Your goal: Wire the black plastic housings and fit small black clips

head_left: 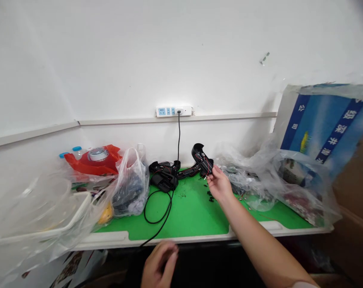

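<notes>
The left hand (158,266) sits before the tabletop's (196,218) front edge, its grip loosely curled around nothing visible. Farther right, the black casing (202,161) is over the tabletop's far side, long axis slanting up-left from the nearer right hand (221,185), whose grip pinches its lower end.

this is looking like a small workshop or repair corner: a green-topped workbench (199,220) is standing against plain white walls (124,60), and a power strip (160,112) is sitting on the wall by a long rail (118,121), with a black cable (179,138) plugging into it. black casings (164,181), some showing red wires, are lying at the back, small dark bits (210,197) are littering the green top, and clear plastic bags (130,188) are crowding both ends.
</notes>
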`<act>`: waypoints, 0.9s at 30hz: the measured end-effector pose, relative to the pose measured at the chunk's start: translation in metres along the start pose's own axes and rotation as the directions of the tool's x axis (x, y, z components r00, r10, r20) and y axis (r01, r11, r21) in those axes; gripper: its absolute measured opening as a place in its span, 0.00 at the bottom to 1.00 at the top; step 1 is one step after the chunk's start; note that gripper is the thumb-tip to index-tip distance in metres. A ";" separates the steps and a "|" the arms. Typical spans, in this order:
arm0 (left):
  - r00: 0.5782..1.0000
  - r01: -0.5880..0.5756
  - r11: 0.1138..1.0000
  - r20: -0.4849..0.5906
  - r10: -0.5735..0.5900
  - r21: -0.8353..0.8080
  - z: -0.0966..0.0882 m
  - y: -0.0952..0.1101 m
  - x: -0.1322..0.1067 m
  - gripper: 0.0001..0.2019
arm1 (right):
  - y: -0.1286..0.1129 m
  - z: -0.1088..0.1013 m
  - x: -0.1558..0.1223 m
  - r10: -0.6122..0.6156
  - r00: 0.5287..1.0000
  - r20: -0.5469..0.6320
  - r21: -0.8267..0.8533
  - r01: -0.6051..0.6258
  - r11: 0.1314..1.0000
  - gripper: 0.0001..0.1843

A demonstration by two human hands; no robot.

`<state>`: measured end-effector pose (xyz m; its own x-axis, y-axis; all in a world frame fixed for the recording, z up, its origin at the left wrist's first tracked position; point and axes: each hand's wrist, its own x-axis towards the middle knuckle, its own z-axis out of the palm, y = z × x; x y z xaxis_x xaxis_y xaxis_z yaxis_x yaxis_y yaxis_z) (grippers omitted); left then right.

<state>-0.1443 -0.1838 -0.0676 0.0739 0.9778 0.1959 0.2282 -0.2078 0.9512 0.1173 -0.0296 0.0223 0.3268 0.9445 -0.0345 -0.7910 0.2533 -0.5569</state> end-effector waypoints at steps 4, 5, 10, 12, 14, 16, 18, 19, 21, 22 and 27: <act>0.995 0.085 0.824 -0.001 -0.104 -0.560 0.081 0.073 0.088 0.25 | 0.010 0.001 -0.030 0.023 0.999 0.030 -0.010 -0.023 1.000 0.17; 0.993 0.107 0.749 0.029 -0.116 -0.654 0.094 0.084 0.112 0.26 | 0.012 -0.001 -0.035 0.033 0.999 0.043 -0.023 -0.032 0.999 0.17; 0.986 0.129 0.597 0.164 0.005 -0.792 0.125 0.100 0.187 0.24 | 0.011 -0.014 -0.039 0.081 0.993 0.086 -0.175 -0.064 0.982 0.17; 0.988 0.129 0.584 0.153 -0.009 -0.801 0.130 0.095 0.200 0.24 | 0.007 -0.019 -0.031 0.067 0.990 0.127 -0.271 -0.031 0.962 0.19; 0.993 0.104 0.551 0.115 -0.013 -0.828 0.133 0.088 0.208 0.24 | 0.004 -0.022 -0.023 0.036 0.987 0.158 -0.357 0.023 0.934 0.26; 0.998 0.060 0.505 0.067 -0.004 -0.861 0.136 0.080 0.215 0.22 | 0.005 -0.024 -0.016 0.014 0.993 0.121 -0.424 0.039 0.905 0.36; 1.000 0.024 0.466 0.028 0.000 -0.884 0.137 0.073 0.220 0.20 | 0.012 -0.026 -0.012 0.082 0.994 0.078 -0.471 -0.036 0.881 0.39; 1.000 0.018 0.457 0.018 -0.004 -0.889 0.137 0.071 0.221 0.20 | 0.017 -0.026 -0.011 0.150 0.986 0.078 -0.490 -0.093 0.867 0.36; 0.999 0.029 0.457 0.016 -0.032 -0.889 0.137 0.068 0.222 0.20 | 0.028 -0.028 -0.010 0.268 0.955 0.128 -0.526 -0.163 0.835 0.24; 0.999 0.043 0.460 0.025 -0.045 -0.887 0.136 0.067 0.221 0.21 | 0.033 -0.028 -0.010 0.289 0.945 0.155 -0.541 -0.164 0.825 0.19; 0.999 0.021 0.468 0.031 0.013 -0.883 0.135 0.068 0.216 0.24 | 0.038 -0.034 -0.003 0.196 0.973 0.123 -0.587 -0.088 0.805 0.17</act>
<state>0.0181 0.0097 0.0073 0.1071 0.9738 0.2007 -0.7490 -0.0538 0.6604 0.1037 -0.0303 -0.0274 0.0987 0.9943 -0.0406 -0.3621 -0.0022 -0.9321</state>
